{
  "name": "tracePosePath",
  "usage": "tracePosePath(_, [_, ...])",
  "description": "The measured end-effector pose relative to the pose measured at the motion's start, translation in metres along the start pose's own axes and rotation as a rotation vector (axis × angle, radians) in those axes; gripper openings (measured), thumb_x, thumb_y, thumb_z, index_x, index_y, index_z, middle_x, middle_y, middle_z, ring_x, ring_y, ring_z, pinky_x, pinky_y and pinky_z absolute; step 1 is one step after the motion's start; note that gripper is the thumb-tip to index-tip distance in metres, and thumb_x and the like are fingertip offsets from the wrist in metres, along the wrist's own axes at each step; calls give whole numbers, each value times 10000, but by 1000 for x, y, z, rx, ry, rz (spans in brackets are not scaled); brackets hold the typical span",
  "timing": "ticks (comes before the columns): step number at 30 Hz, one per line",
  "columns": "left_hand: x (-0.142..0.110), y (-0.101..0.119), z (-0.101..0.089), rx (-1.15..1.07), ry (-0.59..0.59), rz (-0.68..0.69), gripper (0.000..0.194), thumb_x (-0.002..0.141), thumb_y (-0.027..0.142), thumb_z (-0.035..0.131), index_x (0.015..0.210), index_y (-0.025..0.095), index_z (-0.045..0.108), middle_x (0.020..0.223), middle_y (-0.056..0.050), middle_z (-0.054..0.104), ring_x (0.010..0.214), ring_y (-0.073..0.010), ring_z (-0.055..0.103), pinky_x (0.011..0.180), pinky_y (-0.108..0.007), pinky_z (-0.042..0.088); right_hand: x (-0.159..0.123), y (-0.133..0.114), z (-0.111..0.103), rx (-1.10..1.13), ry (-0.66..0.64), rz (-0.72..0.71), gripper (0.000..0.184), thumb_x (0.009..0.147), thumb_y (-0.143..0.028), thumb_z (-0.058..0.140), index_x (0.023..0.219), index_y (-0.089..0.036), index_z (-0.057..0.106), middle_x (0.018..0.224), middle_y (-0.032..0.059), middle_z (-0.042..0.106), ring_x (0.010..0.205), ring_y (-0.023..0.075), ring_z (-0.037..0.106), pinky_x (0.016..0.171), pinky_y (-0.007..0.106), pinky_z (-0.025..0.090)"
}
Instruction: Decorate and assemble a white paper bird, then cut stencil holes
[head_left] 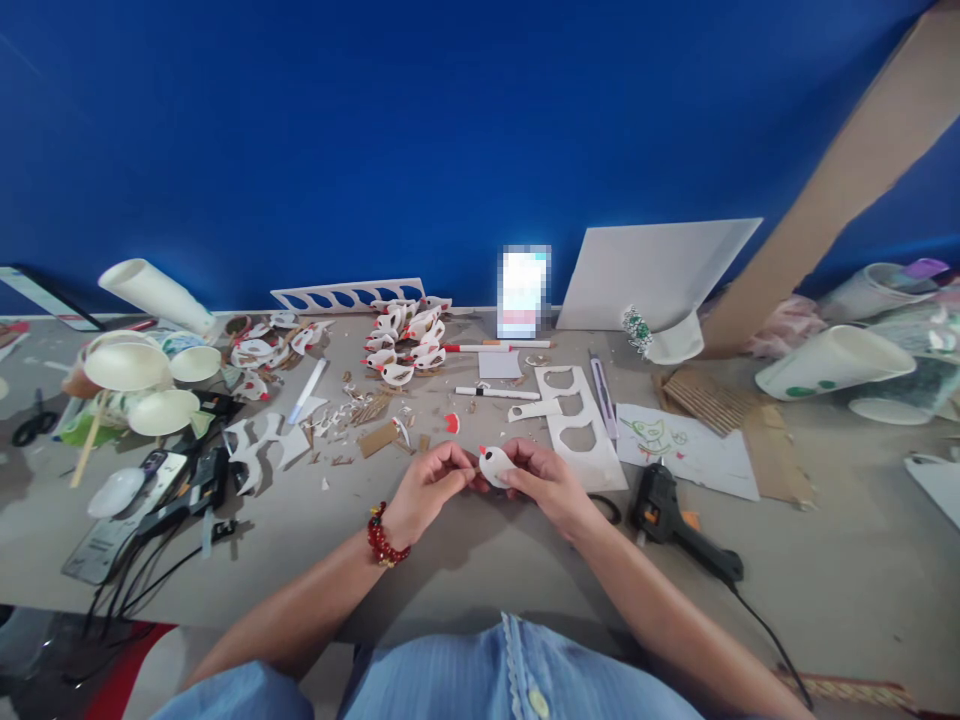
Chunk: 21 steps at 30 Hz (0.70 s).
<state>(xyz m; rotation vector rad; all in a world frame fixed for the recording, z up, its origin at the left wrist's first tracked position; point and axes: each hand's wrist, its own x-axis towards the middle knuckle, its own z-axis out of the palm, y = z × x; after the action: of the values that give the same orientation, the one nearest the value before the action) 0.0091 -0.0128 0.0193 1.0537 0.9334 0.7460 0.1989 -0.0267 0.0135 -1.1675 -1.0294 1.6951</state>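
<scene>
A white bird cutout (495,466) with a red beak and a dark eye is held above the near part of the table. My right hand (546,482) grips its body from the right, thumb in front. My left hand (439,487) is closed in a pinch against the bird's left side, just below the beak. A tiny brownish bit shows at those fingertips, too small to name. Beyond my hands lie a small red-and-white scrap (452,423) and a white sheet with bird-shaped holes (581,425).
Several finished birds (405,340) are clustered at the back. A black glue gun (664,510) with a cord lies at the right, near a drawing (690,445). Paper cups (832,362) stand or lie at both sides. Markers (495,393), cardboard scraps (379,440) and a bright phone (523,290) are ahead.
</scene>
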Motion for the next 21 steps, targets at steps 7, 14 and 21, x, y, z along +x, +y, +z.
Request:
tracePosePath(7, [0, 1, 1, 8, 0, 3, 115, 821, 241, 612, 752, 166, 559, 774, -26, 703, 744, -151, 638, 714, -256, 433, 0, -1, -1, 1, -9, -6, 154, 719, -294, 680, 767, -175, 595, 714, -7, 595, 634, 123, 498, 563, 226, 401])
tracePosePath(14, [0, -1, -1, 0, -5, 9, 99, 826, 217, 610, 754, 164, 568, 777, -21, 704, 753, -142, 639, 728, -246, 436, 0, 1, 0, 3, -14, -15, 143, 726, -282, 678, 771, -173, 596, 713, -9, 596, 627, 117, 500, 556, 217, 399])
tracePosePath(21, [-1, 0, 0, -23, -6, 8, 95, 828, 216, 610, 758, 161, 578, 774, -22, 704, 751, -141, 638, 733, -246, 438, -1, 0, -1, -25, -1, -6, 156, 720, -306, 674, 772, -182, 597, 714, -3, 596, 635, 128, 504, 558, 227, 410])
